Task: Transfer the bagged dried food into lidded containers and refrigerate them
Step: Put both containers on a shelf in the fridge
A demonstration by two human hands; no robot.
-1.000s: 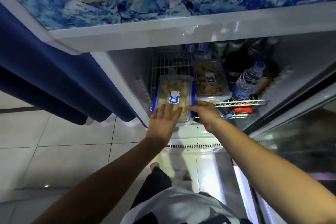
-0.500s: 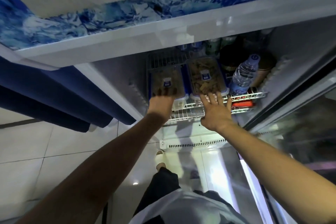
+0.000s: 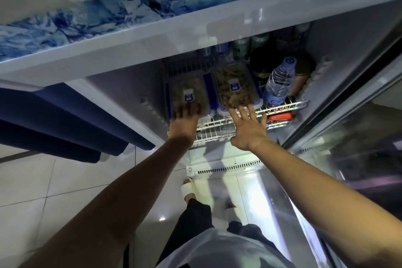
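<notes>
Two clear lidded containers with blue clips and blue labels sit side by side on the white wire shelf (image 3: 219, 125) inside the open fridge. The left container (image 3: 189, 91) holds pale dried food, and the right container (image 3: 236, 85) holds browner pieces. My left hand (image 3: 185, 121) lies flat with its fingers spread on the near end of the left container's lid. Fingers apart, my right hand (image 3: 248, 127) reaches over the shelf's front edge, and its fingertips touch the near edge of the right container. Neither hand grips anything.
A water bottle (image 3: 279, 84) stands right of the containers, with dark round jars (image 3: 263, 65) and cans (image 3: 241, 49) behind. A red packet (image 3: 280, 116) lies under the shelf. The open fridge door (image 3: 348, 141) is on the right, a blue curtain (image 3: 65, 119) on the left.
The left container went from overhanging the shelf front to sitting deep on the shelf beside the right one. Both hands moved forward and flattened against the containers' near ends.
</notes>
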